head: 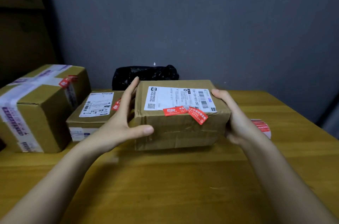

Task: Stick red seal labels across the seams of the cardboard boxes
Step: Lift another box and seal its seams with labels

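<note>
A brown cardboard box (176, 130) with a white shipping label sits in the middle, held at both ends. My left hand (121, 121) grips its left end and my right hand (236, 122) grips its right end. It seems slightly lifted off the wooden table (165, 187). Two red seal labels (185, 112) lie over its top front edge, one hanging at a slant. A roll of red seal labels (261, 127) lies on the table just behind my right hand, partly hidden.
A flat box (91, 119) with a red seal stands left of the held box, and a large taped box (36, 106) with a red seal stands at the far left. A black plastic bag (145, 75) lies against the grey wall.
</note>
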Motion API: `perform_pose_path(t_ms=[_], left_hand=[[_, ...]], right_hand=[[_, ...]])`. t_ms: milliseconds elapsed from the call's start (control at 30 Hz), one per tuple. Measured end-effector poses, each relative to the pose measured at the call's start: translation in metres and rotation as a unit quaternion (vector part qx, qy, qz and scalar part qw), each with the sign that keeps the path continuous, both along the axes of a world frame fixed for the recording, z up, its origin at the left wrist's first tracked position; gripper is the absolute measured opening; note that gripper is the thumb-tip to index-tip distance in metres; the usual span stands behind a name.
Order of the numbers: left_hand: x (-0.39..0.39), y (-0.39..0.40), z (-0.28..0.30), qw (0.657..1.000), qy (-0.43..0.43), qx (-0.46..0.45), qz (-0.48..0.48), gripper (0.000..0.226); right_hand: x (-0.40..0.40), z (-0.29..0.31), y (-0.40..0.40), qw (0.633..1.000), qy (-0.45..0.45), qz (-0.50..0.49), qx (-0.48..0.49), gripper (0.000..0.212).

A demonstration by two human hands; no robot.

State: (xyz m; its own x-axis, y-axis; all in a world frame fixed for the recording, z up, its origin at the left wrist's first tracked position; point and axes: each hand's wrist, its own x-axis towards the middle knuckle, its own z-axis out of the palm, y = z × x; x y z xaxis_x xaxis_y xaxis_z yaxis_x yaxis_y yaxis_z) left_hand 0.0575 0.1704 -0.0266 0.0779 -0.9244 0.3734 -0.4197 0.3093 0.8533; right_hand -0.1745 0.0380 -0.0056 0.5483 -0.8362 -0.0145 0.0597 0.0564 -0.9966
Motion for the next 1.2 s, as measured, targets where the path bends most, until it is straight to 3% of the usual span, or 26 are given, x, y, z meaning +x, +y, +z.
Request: perform_pose_path(t_ms=[167,300,367,433,500,633,700,867,1033,1200], left_hand=[[0.002,-0.011,0.005,0.999,-0.002,-0.022,0.044,0.118],[0.003,-0.018,0.001,0.993,0.063,-0.058,0.08,0.113],[0.003,-0.019,-0.003,0.989,0.088,-0.067,0.097,0.117],[0.003,-0.019,-0.008,0.986,0.099,-0.081,0.105,0.119],[0.003,-0.02,-0.014,0.985,0.103,-0.089,0.11,0.116],[0.0,-0.021,-0.023,0.981,0.105,-0.109,0.12,0.109],[0.001,-0.021,-0.025,0.979,0.091,-0.121,0.14,0.112],[0.001,-0.018,-0.03,0.973,0.054,-0.139,0.174,0.114],[0.0,-0.015,-0.036,0.972,0.01,-0.148,0.182,0.114],[0.0,-0.012,-0.038,0.97,-0.014,-0.158,0.186,0.114]], right_hand=[[0.005,0.012,-0.002,1.0,0.02,0.002,-0.012,0.034],[0.014,0.024,0.002,0.997,0.046,0.007,-0.062,0.04],[0.018,0.019,-0.005,0.991,0.055,-0.04,-0.114,0.04],[0.023,0.006,-0.016,0.966,0.048,-0.145,-0.207,0.044],[0.026,-0.004,-0.014,0.923,-0.018,-0.223,-0.312,0.031],[0.031,-0.024,-0.001,0.838,-0.113,-0.253,-0.471,0.029],[0.034,-0.032,0.003,0.821,-0.112,-0.226,-0.512,0.033],[0.033,-0.047,0.006,0.774,-0.008,-0.179,-0.607,0.056],[0.03,-0.05,0.005,0.717,0.014,-0.228,-0.659,0.037],[0.028,-0.048,0.009,0.713,-0.004,-0.203,-0.671,0.022]])
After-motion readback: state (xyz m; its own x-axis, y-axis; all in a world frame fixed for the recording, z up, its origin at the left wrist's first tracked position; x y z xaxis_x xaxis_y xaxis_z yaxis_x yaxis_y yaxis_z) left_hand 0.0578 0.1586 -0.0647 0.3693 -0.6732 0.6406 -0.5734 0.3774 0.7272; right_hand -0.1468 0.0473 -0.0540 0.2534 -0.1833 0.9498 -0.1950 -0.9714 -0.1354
